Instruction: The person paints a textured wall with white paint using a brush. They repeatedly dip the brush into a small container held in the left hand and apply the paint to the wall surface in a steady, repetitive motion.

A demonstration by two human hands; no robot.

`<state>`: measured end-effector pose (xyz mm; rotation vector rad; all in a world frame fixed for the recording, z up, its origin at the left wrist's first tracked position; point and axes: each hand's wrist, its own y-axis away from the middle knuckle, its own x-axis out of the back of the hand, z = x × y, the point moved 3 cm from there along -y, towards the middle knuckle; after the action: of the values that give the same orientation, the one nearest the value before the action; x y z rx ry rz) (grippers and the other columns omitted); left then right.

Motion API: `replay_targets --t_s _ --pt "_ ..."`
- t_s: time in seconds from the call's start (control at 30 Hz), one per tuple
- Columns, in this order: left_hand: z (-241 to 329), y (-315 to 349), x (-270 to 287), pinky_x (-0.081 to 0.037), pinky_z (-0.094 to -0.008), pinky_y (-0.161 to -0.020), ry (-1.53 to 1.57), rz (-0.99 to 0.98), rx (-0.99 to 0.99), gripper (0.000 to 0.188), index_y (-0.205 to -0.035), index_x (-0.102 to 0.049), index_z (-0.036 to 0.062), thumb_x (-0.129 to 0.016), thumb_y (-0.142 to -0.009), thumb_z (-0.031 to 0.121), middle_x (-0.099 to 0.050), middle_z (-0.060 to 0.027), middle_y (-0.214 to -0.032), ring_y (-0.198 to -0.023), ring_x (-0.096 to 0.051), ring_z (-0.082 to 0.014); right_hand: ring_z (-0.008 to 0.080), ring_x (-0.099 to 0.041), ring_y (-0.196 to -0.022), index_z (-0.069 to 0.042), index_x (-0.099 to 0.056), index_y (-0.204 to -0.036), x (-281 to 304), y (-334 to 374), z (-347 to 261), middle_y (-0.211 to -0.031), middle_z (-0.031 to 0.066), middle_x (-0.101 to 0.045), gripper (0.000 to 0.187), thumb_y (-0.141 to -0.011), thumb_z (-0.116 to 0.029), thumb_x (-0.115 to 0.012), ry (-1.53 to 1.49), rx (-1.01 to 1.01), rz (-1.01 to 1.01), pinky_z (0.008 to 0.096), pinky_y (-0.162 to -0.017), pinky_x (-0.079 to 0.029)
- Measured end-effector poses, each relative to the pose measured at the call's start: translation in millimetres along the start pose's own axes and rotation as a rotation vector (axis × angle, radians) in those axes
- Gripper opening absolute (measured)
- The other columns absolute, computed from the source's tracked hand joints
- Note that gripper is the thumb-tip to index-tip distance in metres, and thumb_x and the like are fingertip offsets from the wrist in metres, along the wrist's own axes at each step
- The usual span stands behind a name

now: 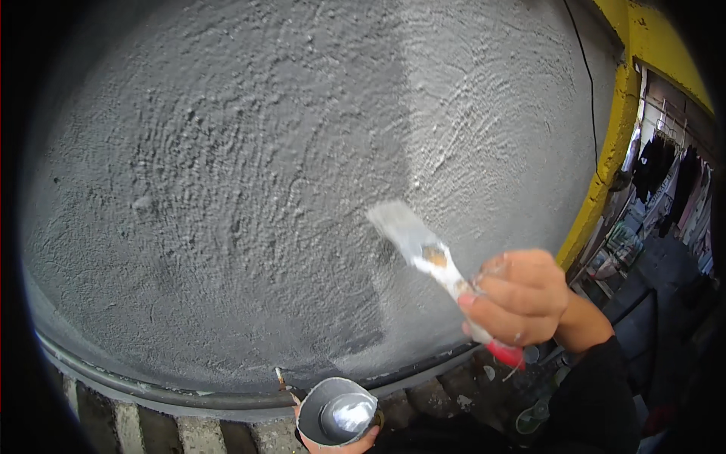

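My right hand (524,296) is closed round the handle of a flat paintbrush (435,256), whose handle ends in red. The brush's pale bristles point up and left against the rough grey wall (249,189); whether they touch it I cannot tell. Low in the middle, my left hand (369,440) grips a grey paint pot (310,420) from beneath and the side. Shiny grey liquid shows inside the pot. The wall is darker grey on the left and lighter on the right, with a fairly straight upright border between the two.
A pipe (189,396) runs along the wall's foot, above a striped ledge (200,433). Down the lighter wall hangs a black cable (591,91). To the right stands a yellow post (606,163), with hanging clothes (673,181) beyond it and clutter lower down.
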<state>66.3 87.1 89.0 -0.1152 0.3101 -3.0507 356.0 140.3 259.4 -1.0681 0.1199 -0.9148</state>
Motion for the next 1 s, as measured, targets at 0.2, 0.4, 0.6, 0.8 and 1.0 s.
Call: replay_targets --t_s 0.2,0.4,0.6,0.8,1.0 --pt "-2 7 3 -0.053 -0.0399 -0.094 -0.021 -0.001 0.052 0.083 -0.133 -0.056 -0.0024 -0.096 -0.063 0.015 -0.066 -0.014 -0.119 -0.107 -0.066 -0.0255 0.0136 -0.057 -0.058 -0.001 -0.07 -0.101 -32 48 -8 -0.085 0.0062 -0.066 0.026 -0.077 -0.009 -0.075 -0.115 -0.123 -0.121 0.027 -0.049 -0.046" --pt "-13 9 12 -0.052 -0.0411 -0.097 -0.063 0.013 0.012 0.085 -0.134 -0.056 -0.002 -0.097 -0.062 0.017 -0.065 -0.0142 -0.122 -0.111 -0.064 -0.0264 0.0195 -0.057 -0.061 0.0 -0.067 -0.103 -53 90 -38 -0.082 0.0051 -0.062 0.03 -0.073 -0.001 -0.067 -0.408 -0.333 -0.283 0.0314 -0.053 -0.048" --pt "-6 12 11 -0.051 -0.0414 -0.098 -0.122 0.036 0.045 0.086 -0.135 -0.054 -0.0011 -0.096 -0.062 0.016 -0.064 -0.0148 -0.124 -0.112 -0.063 -0.0269 0.0201 -0.055 -0.059 0.0 -0.067 -0.102 -48 55 -24 -0.078 0.0047 -0.058 0.029 -0.072 -0.002 -0.068 -0.444 -0.301 -0.239 0.0328 -0.05 -0.046" --pt "-7 11 16 -0.05 -0.0426 -0.101 -0.083 -0.021 0.066 0.087 -0.136 -0.053 -0.0012 -0.096 -0.063 0.016 -0.062 -0.0157 -0.127 -0.116 -0.061 -0.0282 0.0145 -0.054 -0.056 -0.002 -0.068 -0.097 -31 11 10 -0.079 0.0035 -0.061 0.021 -0.077 -0.006 -0.072 -0.087 -0.03 -0.115 0.0285 -0.047 -0.042" --pt "0 10 15 -0.047 -0.0441 -0.104 -0.138 0.03 0.067 0.091 -0.137 -0.052 -0.0016 -0.097 -0.062 0.02 -0.061 -0.0172 -0.128 -0.119 -0.06 -0.0307 0.0097 -0.052 -0.057 -0.002 -0.07 -0.094 -13 -11 4 -0.081 0.0027 -0.061 0.018 -0.078 -0.007 -0.075 0.096 0.08 0.037 0.0243 -0.047 -0.041"
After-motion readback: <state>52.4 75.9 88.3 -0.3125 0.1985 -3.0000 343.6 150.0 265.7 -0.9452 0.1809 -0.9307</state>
